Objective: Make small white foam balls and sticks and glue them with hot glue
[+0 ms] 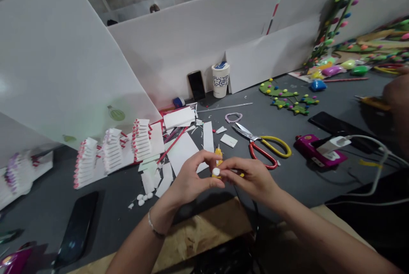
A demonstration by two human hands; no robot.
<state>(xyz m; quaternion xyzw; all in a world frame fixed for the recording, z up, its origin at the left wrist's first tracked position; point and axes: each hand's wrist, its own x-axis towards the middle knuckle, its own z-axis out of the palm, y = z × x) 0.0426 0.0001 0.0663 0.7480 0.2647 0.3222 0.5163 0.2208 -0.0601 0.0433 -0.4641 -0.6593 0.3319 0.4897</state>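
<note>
Fingers of the right hand (254, 174) are closed on a small white piece (216, 172), round at its visible end, at the lower centre of the frame. Beside it the left hand (191, 176) is curved, its thumb and forefinger apart; whether the piece is also touched by them cannot be told. Just behind the fingers a yellow object (219, 153) (partly hidden) can be seen. White card pieces (183, 152) are strewn on the table (118, 212) left of centre, with small white balls (141, 202) below them. Scissors (253, 138) with red and yellow handles are laid to the right of the cards, blades slightly parted. At the upper centre, a dark phone (196, 85) is propped upright near a patterned white cup (220, 80). Another person's hand (396, 93) is seen at the right edge.
</note>
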